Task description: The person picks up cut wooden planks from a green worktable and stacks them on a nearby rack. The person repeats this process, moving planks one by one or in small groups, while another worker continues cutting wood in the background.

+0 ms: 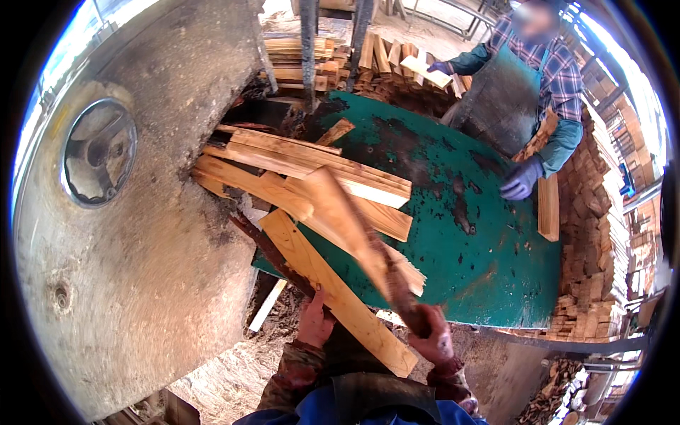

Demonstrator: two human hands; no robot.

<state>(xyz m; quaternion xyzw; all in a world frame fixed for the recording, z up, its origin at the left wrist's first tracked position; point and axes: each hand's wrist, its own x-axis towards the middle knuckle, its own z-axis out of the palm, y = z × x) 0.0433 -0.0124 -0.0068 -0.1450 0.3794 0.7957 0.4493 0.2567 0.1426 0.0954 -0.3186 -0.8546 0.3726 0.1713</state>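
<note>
My right hand (433,336) is wrapped round the near end of a bark-edged board (352,230), which slants up and away over the pile and is slightly blurred. My left hand (315,322) is closed at the near end of a dark bark strip (273,255), its fingers against the left edge of a pale plank (333,290). That plank slants from the pile towards my body, its near end between my two forearms. Several sawn boards (319,166) lie heaped beyond, partly across the green tabletop (467,262).
A big worn metal panel with a handwheel (99,152) stands on the left. Across the table a co-worker in an apron (499,99) and gloves holds a pale board (425,71). Stacked wood (591,234) lines the right side. Dark metal posts (309,49) rise at the back.
</note>
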